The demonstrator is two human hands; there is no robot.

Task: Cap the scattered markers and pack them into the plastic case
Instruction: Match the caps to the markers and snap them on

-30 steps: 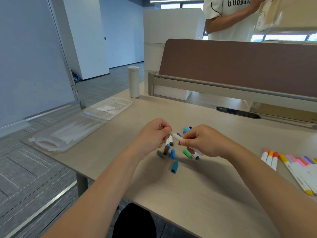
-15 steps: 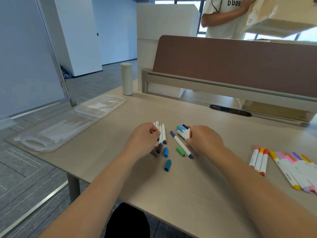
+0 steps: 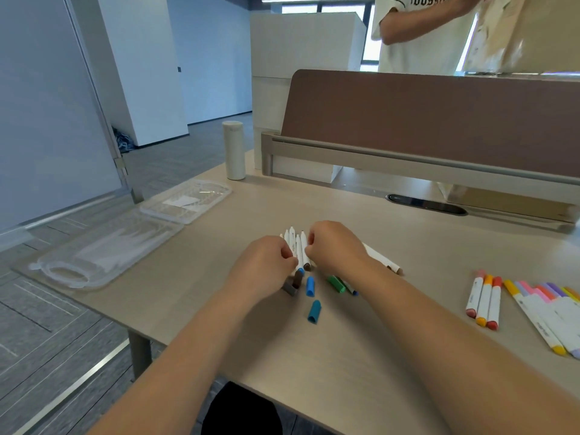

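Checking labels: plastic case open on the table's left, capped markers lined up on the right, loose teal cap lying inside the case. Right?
No. The head view shows the teal cap lying on the table, not inside the plastic case. The rest holds.

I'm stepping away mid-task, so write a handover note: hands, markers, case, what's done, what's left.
Left grip and right grip: fingers curled at the white-barrelled markers mid-desk, bare at their far ends; exact hold unclear.
Loose coloured plastic caps lie just nearer.
Clear plastic case lies open at far left, no markers visible inside.
Done: capped markers lined up on the right.
Left: cap the rest, pack all.
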